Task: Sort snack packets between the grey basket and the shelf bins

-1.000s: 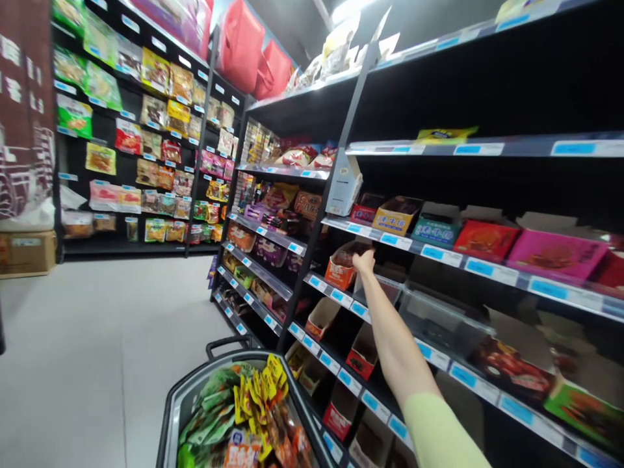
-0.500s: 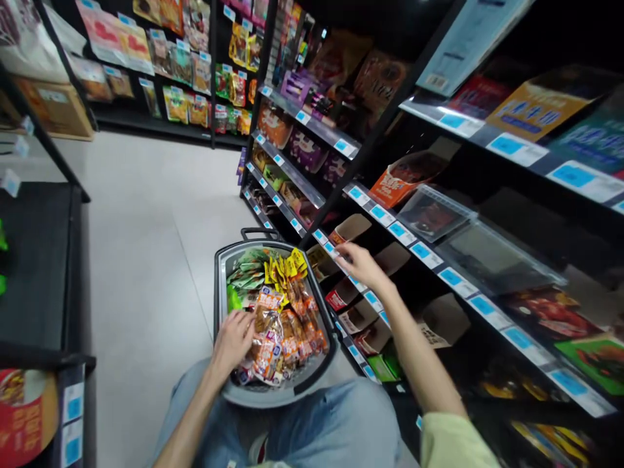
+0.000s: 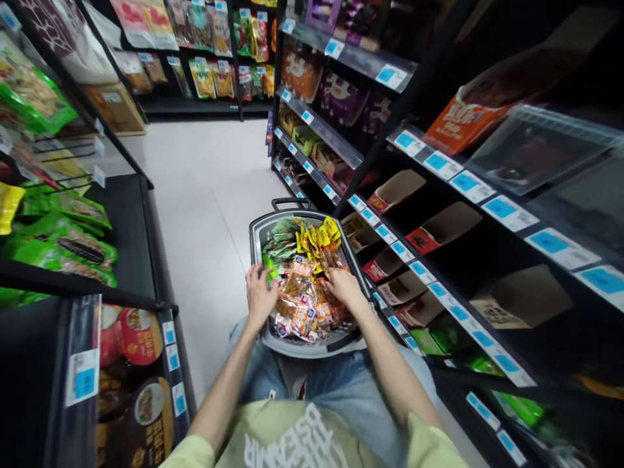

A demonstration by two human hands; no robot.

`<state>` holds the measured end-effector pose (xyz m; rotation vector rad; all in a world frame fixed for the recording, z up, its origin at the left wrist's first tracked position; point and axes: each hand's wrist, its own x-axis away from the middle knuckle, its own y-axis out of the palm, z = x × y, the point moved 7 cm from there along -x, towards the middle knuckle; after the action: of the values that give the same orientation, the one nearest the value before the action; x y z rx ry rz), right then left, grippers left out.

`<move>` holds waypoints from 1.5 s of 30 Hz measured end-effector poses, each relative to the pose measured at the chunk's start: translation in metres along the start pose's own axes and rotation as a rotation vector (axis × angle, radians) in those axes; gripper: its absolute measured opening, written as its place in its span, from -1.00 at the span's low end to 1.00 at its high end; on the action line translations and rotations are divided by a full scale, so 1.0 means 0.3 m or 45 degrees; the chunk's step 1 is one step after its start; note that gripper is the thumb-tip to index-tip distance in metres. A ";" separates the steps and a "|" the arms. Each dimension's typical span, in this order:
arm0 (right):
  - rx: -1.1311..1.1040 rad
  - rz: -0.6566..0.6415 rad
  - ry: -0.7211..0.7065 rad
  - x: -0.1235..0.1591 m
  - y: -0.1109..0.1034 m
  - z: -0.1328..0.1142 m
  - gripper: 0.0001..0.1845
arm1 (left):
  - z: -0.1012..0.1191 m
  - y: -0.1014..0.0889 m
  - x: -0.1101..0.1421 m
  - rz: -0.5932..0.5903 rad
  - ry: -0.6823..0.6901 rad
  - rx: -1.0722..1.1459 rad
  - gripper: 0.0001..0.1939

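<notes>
A grey shopping basket (image 3: pixel 257 229) with a black rim rests at my knees, filled with small snack packets. Orange-and-clear snack packets (image 3: pixel 305 305) lie in its front part, yellow packets (image 3: pixel 319 237) at the back right and dull green packets (image 3: pixel 283 237) at the back left. My left hand (image 3: pixel 262 296) is at the left rim, fingers spread beside a bright green packet (image 3: pixel 269 265). Inside the right side of the basket, my right hand (image 3: pixel 345 289) has its fingers curled on the orange-and-clear packets; its fingertips are partly hidden.
On the right stands a shelf rack (image 3: pixel 429 273) with price tags and opened snack boxes (image 3: pixel 397 188). To the left, another rack holds green bags (image 3: pixel 63 244) and round-lidded tubs (image 3: pixel 141 338). Pale floor (image 3: pixel 195 169) runs between them toward hanging snack bags (image 3: pixel 209 77).
My right hand has come from the shelf edge down into the basket, onto the packets. My left hand has shifted from the packets to the left rim. The view has turned and tilted downward.
</notes>
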<state>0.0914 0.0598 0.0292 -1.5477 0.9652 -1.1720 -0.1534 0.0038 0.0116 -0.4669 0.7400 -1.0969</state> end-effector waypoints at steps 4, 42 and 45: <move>-0.141 0.105 -0.068 -0.059 0.062 -0.074 -0.43 | -0.007 0.000 -0.002 0.015 -0.002 0.009 -0.79; -0.175 -0.635 -0.465 0.068 0.118 -0.283 -0.79 | -0.006 0.002 -0.020 -0.021 -0.016 -0.033 -0.84; -0.141 -0.422 -0.468 0.070 0.011 -0.228 -0.79 | -0.014 0.006 -0.036 -0.085 0.011 -0.100 -0.84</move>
<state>0.0296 0.0246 0.0382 -1.9824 0.5500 -1.0145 -0.1581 0.0145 0.0108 -0.5571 0.7818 -1.1358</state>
